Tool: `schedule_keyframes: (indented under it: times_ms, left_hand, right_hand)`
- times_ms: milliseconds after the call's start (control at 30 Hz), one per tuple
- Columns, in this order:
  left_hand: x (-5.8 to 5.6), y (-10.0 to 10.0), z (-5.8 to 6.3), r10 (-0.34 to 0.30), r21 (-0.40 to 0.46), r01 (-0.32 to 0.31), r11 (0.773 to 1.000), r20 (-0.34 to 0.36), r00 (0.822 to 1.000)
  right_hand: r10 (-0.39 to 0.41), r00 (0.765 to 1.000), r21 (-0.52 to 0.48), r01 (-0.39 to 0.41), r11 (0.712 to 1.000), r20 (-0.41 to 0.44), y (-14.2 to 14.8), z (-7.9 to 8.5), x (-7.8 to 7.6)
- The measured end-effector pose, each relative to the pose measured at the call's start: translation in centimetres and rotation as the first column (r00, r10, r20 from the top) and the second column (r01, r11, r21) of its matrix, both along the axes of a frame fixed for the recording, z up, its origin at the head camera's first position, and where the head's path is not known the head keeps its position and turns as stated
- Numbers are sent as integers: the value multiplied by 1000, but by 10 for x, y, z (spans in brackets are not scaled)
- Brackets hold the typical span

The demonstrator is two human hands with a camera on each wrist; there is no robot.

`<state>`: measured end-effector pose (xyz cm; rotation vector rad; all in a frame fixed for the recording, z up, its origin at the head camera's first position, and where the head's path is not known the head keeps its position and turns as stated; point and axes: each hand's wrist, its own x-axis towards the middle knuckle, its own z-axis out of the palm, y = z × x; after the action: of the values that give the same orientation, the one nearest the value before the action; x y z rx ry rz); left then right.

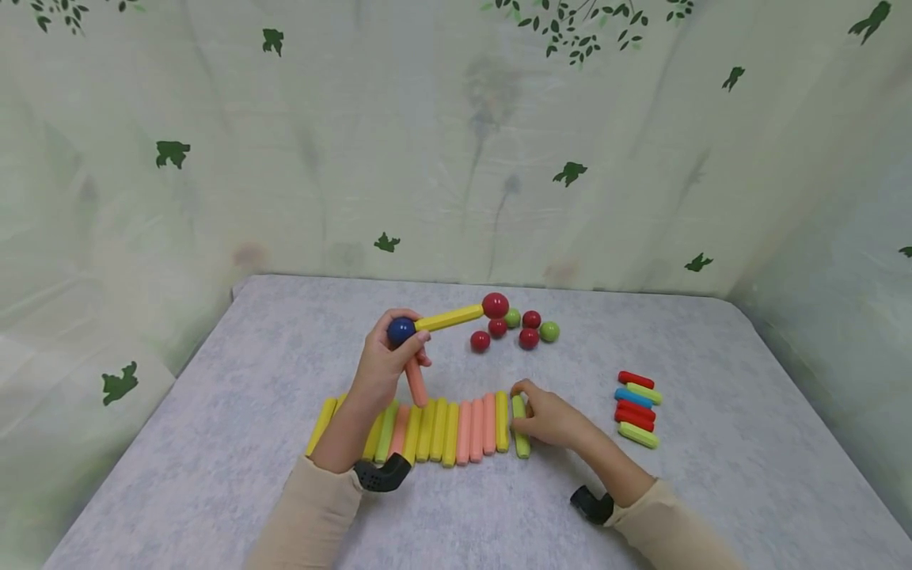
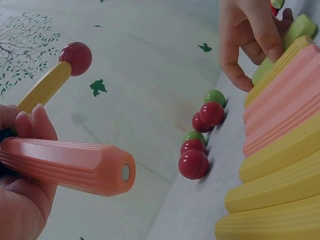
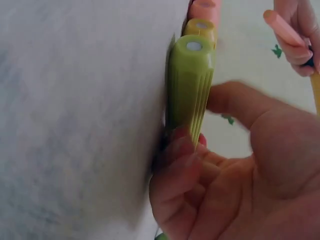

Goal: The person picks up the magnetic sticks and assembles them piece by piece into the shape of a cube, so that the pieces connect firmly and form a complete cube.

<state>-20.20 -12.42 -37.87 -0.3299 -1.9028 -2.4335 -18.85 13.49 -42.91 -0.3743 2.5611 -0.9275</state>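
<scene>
Raised over the table, my left hand [image 1: 385, 356] grips a joined piece at its dark blue ball [image 1: 401, 331]. From that ball a yellow stick [image 1: 449, 318] reaches right to a red ball [image 1: 495, 305], and a pink stick [image 1: 416, 381] points down. The pink stick's end shows a round silver magnet in the left wrist view. Low at the right end of a row of sticks [image 1: 436, 431], my right hand [image 1: 552, 417] holds a light green magnetic stick [image 3: 190, 82] between thumb and fingers. That stick lies beside the row's last yellow stick [image 1: 502, 422].
Several loose red and green balls [image 1: 529, 339] lie behind the row, toward the back of the table. Farther right is a small stack of shorter red, green and blue sticks [image 1: 634, 416]. A pale curtain [image 1: 442, 158] with leaf prints hangs behind the grey tabletop [image 1: 214, 412].
</scene>
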Motion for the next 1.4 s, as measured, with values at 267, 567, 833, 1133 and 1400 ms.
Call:
schedule_keyframes:
  times_ms: [267,567,833,1133,1400]
  left_hand:
    - [0,0,-1,-10,12,10,1000,0,1000]
    - [-1,2,-4,-2,10,2,1000,-18,1000]
    - [-3,1,-5,86,-95,-83,992,28,996]
    - [-14,-7,-12,102,-223,-88,971,49,994]
    - [-32,-14,-23,99,-451,-1,893,192,976]
  right_hand:
    - [-114,987,-111,101,989,-113,-1,13,-8]
    - [-141,931,-337,20,941,-337,-9,55,-23]
    - [-169,949,-498,16,867,-264,-17,65,-29]
    - [-133,938,-489,-43,871,-320,-23,64,-48]
    - [-57,919,-425,-125,897,-390,-34,60,-72]
